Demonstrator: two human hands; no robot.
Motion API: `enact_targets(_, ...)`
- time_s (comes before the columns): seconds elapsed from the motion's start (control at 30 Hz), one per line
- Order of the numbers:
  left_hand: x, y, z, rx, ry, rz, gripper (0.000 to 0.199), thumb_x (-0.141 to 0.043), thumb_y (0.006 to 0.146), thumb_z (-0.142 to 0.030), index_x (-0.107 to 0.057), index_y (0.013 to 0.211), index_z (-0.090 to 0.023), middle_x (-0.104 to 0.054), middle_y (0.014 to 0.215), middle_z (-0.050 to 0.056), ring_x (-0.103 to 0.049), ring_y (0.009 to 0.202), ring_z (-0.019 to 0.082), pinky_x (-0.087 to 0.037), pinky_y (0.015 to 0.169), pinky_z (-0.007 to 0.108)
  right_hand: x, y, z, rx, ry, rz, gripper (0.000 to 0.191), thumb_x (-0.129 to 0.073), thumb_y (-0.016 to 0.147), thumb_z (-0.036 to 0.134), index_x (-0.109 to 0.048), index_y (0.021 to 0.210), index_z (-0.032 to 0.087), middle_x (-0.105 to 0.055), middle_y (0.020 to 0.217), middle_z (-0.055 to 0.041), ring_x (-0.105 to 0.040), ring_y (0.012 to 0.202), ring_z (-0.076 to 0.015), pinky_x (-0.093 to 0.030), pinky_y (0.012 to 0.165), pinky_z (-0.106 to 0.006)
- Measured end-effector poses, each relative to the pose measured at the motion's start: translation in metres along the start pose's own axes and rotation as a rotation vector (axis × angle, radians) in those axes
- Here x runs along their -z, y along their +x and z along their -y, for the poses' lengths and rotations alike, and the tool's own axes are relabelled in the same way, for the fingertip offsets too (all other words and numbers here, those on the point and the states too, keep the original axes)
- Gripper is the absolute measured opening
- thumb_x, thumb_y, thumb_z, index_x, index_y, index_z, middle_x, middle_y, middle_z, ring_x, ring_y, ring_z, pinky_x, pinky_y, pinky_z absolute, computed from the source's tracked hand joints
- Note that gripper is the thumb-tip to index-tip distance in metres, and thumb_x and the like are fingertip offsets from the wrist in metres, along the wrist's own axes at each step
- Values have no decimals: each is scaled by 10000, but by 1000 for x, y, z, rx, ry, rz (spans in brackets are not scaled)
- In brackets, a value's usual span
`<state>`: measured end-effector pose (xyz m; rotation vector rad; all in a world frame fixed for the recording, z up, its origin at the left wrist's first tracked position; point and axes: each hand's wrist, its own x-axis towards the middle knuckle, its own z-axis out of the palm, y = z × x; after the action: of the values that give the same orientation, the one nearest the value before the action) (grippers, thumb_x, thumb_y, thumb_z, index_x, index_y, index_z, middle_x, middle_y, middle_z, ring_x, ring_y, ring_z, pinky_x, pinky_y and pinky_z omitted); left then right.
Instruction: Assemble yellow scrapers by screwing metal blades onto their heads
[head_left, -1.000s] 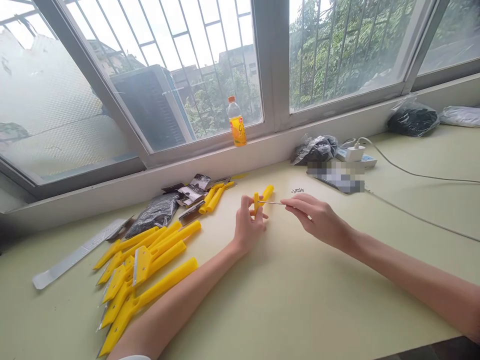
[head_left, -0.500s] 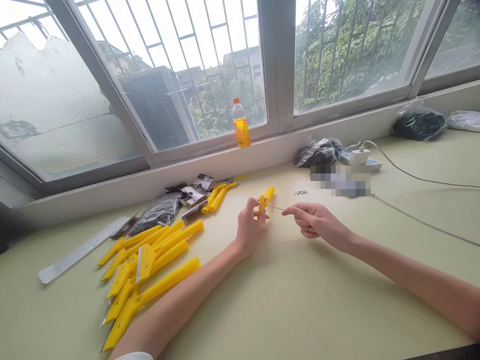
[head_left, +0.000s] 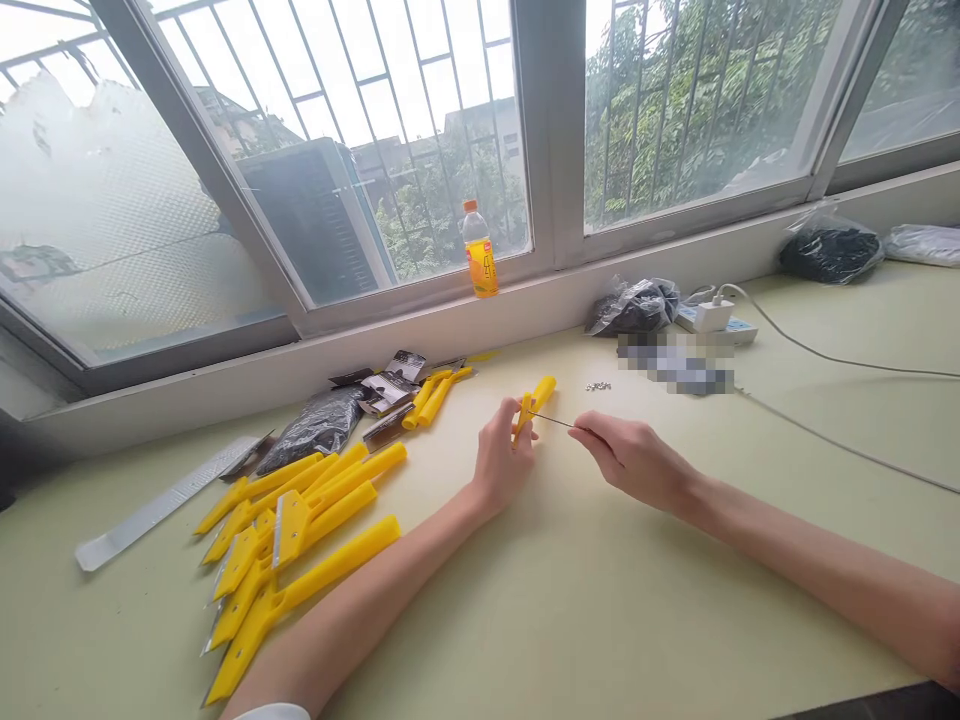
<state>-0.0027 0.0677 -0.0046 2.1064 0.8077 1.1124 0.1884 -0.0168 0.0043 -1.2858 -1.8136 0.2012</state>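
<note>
A yellow scraper point(head_left: 544, 391) is gripped by my left hand point(head_left: 504, 452), its handle pointing up and to the right. Closed around the end of a thin metal rod point(head_left: 553, 418) is my right hand point(head_left: 637, 455); the rod's far tip meets the scraper's head. Several small metal screws point(head_left: 598, 386) lie on the table just beyond my hands. To the left of my left forearm is a pile of yellow scrapers point(head_left: 341, 553) with blades at their heads.
Behind the pile are a black plastic bag point(head_left: 319, 425), small dark boxes point(head_left: 390, 385) and a pale strip point(head_left: 165, 505). An orange drink bottle point(head_left: 481, 255) stands by the window. A power strip point(head_left: 739, 329) with cables lies back right.
My right hand has turned, its fingers now curled under more around the rod's end. My left hand and the scraper have barely moved.
</note>
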Motion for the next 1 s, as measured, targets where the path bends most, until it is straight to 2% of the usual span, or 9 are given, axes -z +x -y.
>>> enact_targets(0.17, 0, 0, -1, -51, 24, 28, 80, -474, 975, -223, -461, 1044, -261, -630, 1267, 41, -684, 777, 116, -523, 553, 208, 7, 2, 9, -641, 727, 127, 359, -576, 935, 538, -575, 843, 191, -214, 629, 73, -147, 523, -78, -153, 452, -248)
enact_targets(0.23, 0, 0, -1, -50, 15, 21, 71, -472, 979, -234, -459, 1045, -257, -632, 1268, 47, -685, 771, 115, -516, 541, 202, 6, 3, 12, -803, 922, 209, 352, -619, 907, 530, -583, 882, 180, -181, 650, 81, -103, 539, -78, -111, 436, -240)
enact_targets(0.33, -1, 1, -1, -5, -31, -9, 73, -485, 982, -270, -431, 1028, -253, -639, 1261, 53, -683, 731, 108, -495, 510, 191, 1, 3, 17, -761, 859, 162, 355, -597, 915, 552, -571, 952, 199, -199, 637, 85, -118, 531, -84, -130, 434, -238)
enact_targets(0.53, -3, 0, 1, 42, -67, -37, 129, -516, 965, -289, -403, 1013, -251, -649, 1222, 68, -689, 723, 124, -464, 476, 185, -6, -1, 9, -7, 2, 38, 208, -488, 992, 395, -482, 862, 233, -379, 630, 50, -240, 550, -110, -228, 532, -284)
enact_targets(0.63, -5, -1, 4, 0, -19, -44, 126, -518, 950, -244, -401, 997, -249, -646, 1209, 59, -699, 764, 137, -490, 516, 205, -6, -3, 3, 100, -67, 56, 277, -428, 1008, 354, -404, 764, 223, -360, 649, 40, -216, 565, -115, -208, 541, -294)
enact_targets(0.7, -7, -1, 7, -34, 17, -54, 131, -518, 940, -218, -393, 967, -246, -658, 1176, 51, -708, 781, 145, -501, 544, 216, -4, -3, 5, -16, 87, 43, 302, -448, 1008, 388, -374, 764, 227, -326, 634, 52, -212, 561, -112, -202, 526, -282)
enact_targets(0.87, -10, 0, 11, -114, 122, -76, 139, -500, 942, -179, -378, 932, -244, -697, 1144, 59, -726, 786, 165, -509, 580, 238, 2, 2, 15, -668, 841, 128, 374, -610, 910, 540, -373, 847, 258, -172, 631, 94, -86, 527, -95, -101, 421, -238)
enact_targets(0.93, -11, 0, 12, -128, 150, -86, 125, -495, 949, -178, -390, 951, -246, -703, 1162, 79, -735, 803, 180, -529, 607, 262, 0, 3, 18, -785, 985, 152, 440, -668, 861, 549, -344, 816, 255, -145, 650, 95, -54, 544, -94, -75, 411, -233)
enact_targets(1.0, -12, 0, 12, -138, 162, -91, 115, -494, 957, -184, -399, 974, -245, -696, 1209, 102, -740, 813, 189, -559, 657, 302, -3, 2, 18, -782, 927, 138, 435, -675, 850, 565, -371, 823, 255, -167, 638, 95, -71, 537, -94, -87, 414, -233)
